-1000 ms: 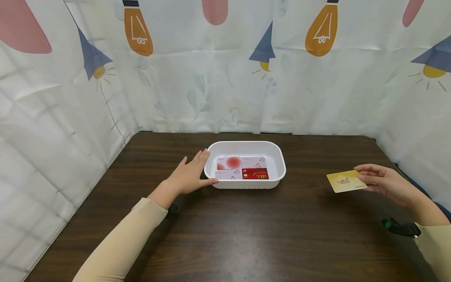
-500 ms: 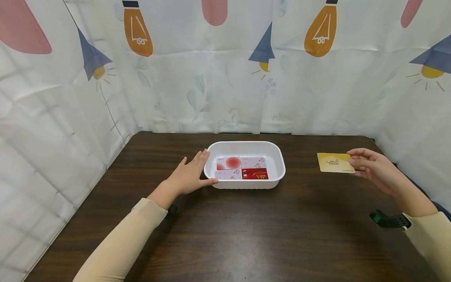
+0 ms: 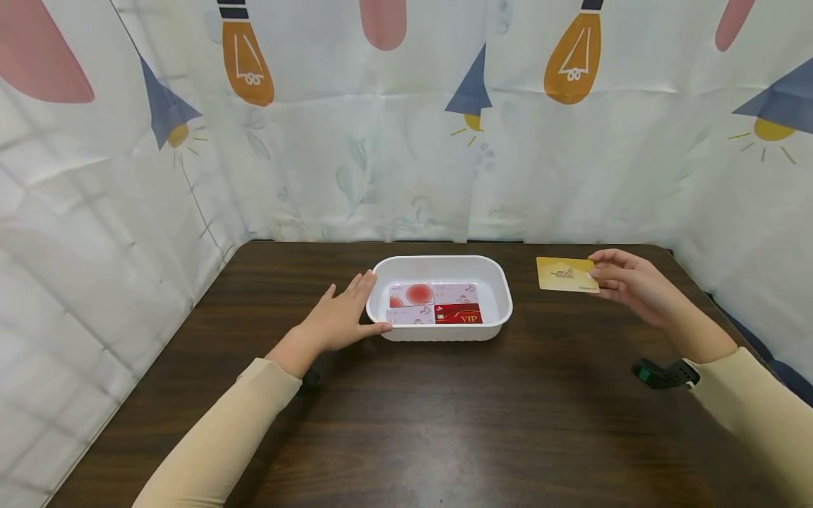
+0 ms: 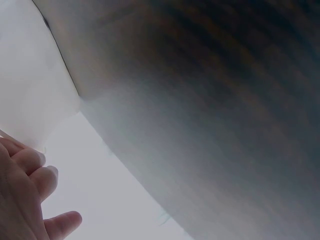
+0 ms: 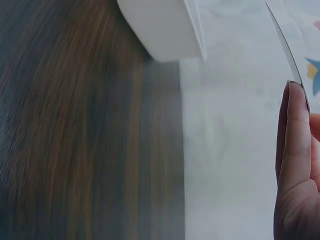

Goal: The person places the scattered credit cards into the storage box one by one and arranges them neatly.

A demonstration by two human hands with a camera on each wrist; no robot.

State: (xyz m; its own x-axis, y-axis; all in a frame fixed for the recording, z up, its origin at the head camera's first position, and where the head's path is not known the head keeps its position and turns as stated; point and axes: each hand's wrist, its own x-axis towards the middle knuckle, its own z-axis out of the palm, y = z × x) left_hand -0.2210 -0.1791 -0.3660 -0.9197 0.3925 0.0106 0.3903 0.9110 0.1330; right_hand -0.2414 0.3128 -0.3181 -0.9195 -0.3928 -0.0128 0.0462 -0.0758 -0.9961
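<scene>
In the head view my right hand [image 3: 635,286] pinches a yellow card [image 3: 567,274] by its right end, held to the right of a white plastic tray [image 3: 444,333]. The right wrist view shows the card [image 5: 286,49] nearly edge-on between thumb and fingers. My left hand [image 3: 339,314] rests against the tray's left rim with fingers spread and straight. Lying flat in the tray are a red VIP card [image 3: 458,314] and several pale pink cards [image 3: 456,293], set side by side in two rows. In the left wrist view the left fingers [image 4: 44,182] touch the tray's side.
A dark wooden table [image 3: 406,423] carries the tray near its far edge. Behind and on both sides hangs a patterned white curtain [image 3: 406,162]. A black band [image 3: 663,374] is on the right wrist.
My right hand has carried the yellow card leftward and farther back over the table, closer to the tray. The left hand and the tray stay in place.
</scene>
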